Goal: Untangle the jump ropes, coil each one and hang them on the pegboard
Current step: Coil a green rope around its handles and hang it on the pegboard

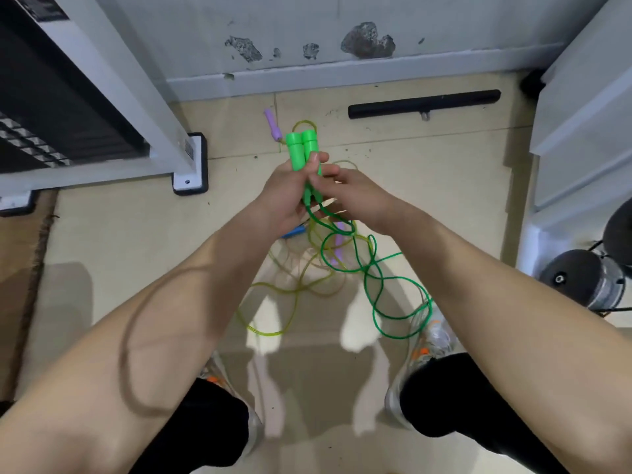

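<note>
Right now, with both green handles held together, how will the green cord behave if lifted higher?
Probably floppy: the green cord hangs in loose loops below the green handles. Likely light, being thin. It may snag the yellow rope it seems to overlap.

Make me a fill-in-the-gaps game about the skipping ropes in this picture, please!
1. The left hand and right hand grip two ____ handles together.
2. The green rope loops down onto the ____.
3. Beside the yellow rope, the handle nearest the wall is ____.
4. The long bar is ____.
Missing words: green, floor, purple, black.
</note>
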Motion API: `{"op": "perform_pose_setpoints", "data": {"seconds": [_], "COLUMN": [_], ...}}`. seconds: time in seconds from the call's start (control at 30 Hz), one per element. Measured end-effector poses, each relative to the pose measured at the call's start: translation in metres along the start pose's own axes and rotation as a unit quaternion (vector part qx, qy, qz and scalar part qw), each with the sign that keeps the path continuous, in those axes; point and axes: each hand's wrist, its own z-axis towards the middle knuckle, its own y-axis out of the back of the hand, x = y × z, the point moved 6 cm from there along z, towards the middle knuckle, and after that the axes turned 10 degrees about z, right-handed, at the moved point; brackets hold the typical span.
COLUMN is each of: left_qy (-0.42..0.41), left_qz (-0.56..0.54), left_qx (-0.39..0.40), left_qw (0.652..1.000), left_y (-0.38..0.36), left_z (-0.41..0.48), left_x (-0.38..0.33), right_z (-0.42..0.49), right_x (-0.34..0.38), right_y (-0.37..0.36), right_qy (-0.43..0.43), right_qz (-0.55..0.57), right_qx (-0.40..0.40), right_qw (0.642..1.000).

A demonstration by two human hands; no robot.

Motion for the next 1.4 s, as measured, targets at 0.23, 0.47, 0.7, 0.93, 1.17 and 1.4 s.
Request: {"op": "perform_pose_setpoints", "data": {"seconds": [0.23,0.47,0.7,0.93,1.17,1.4], "left_qy": [-0.036,0.003,0.261,0.262,0.198,0.114], "left_qz": [0.159,0.833,0.921,0.819,0.794,0.884], "left_qx": [0.002,0.000,-0.087,-0.058,0.083,0.092], "left_qw": [0.987,0.554,0.275,0.508,0.569,0.445], "left_y": [0.002,0.072,0.190,0.177,0.096,0.053], "left_z": [-0.035,-0.070,-0.121,-0.096,-0.047,0.013], "left_x": [-0.043,-0.063,-0.059,-0.019,0.090,0.171], "right_z": [-0.029,-0.066,-0.117,-0.096,-0.046,-0.002], "right_x": [0.045,0.093,0.061,0.010,-0.068,-0.161], "right_y": [-0.007,0.054,0.127,0.127,0.118,0.143], "right_qy": [0.021,-0.020,-0.178,-0.180,-0.191,-0.257], "right_qz": [-0.011,-0.586,-0.770,-0.683,-0.579,-0.460], "right_qx": [0.005,-0.174,-0.225,-0.212,-0.174,-0.149], "right_qw": [1.000,0.791,0.570,0.675,0.773,0.837]}}
